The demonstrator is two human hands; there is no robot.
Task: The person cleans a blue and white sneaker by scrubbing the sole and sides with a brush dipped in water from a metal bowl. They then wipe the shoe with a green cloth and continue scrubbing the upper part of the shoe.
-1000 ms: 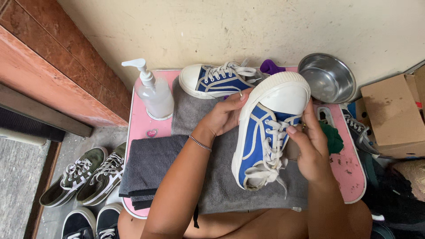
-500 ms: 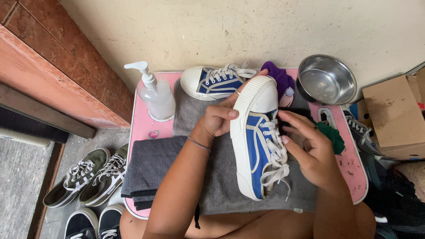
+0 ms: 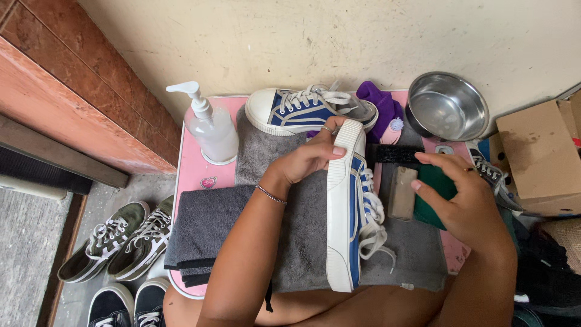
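Head view: the blue sneaker (image 3: 350,206) is stood on its side on the grey towel (image 3: 302,242), its toe gripped by the left hand (image 3: 311,154), wrist bent across the cloth. The right hand (image 3: 463,203) is curled around a green sponge (image 3: 434,192), seemingly just beside a brush (image 3: 402,192).

My left hand (image 3: 311,156) reaches forward, fingers curled and closed in a grip, thumb on top, a thin bracelet at the wrist, forearm angling up from below. My right hand (image 3: 463,203) comes in from the right, palm down, fingers bent and closed around something.
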